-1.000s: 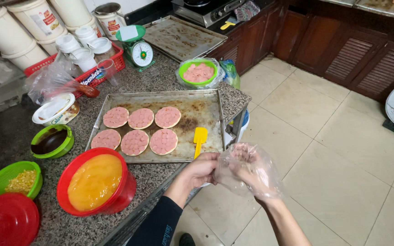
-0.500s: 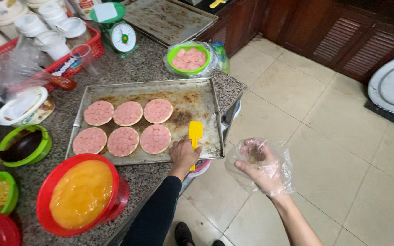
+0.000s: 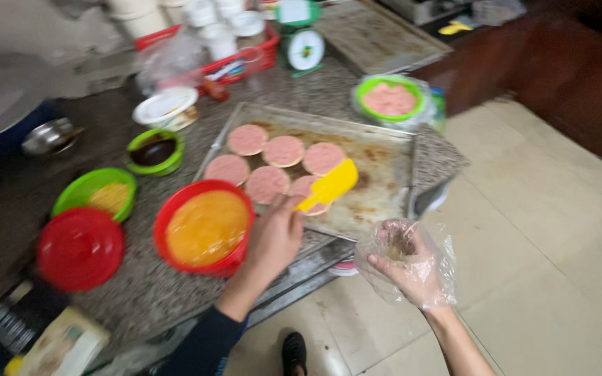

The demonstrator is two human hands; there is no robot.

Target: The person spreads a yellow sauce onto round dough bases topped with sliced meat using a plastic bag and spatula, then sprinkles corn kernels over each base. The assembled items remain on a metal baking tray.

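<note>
**While the gloved hand waits, the bare hand is lifting the yellow spatula**

Whereas half a second ago the yellow spatula (image 3: 329,185) was lying on the baking tray (image 3: 384,150) under the fingers of the left hand (image 3: 273,237), it is now being raised, blade tilted up over the nearest pink meat patties (image 3: 273,163). The left hand is closing around the handle end beside the red bowl of orange batter (image 3: 207,228), so the tool is now in hand and hanging just above the rounds. The right hand (image 3: 405,261), wrapped in a loose clear plastic glove (image 3: 432,268), is hovering off the counter's edge over the tiled floor, fingers curled half open and holding nothing. A second batch of pink mince is sitting in the green bowl (image 3: 390,97) beyond the tray, untouched.
</note>
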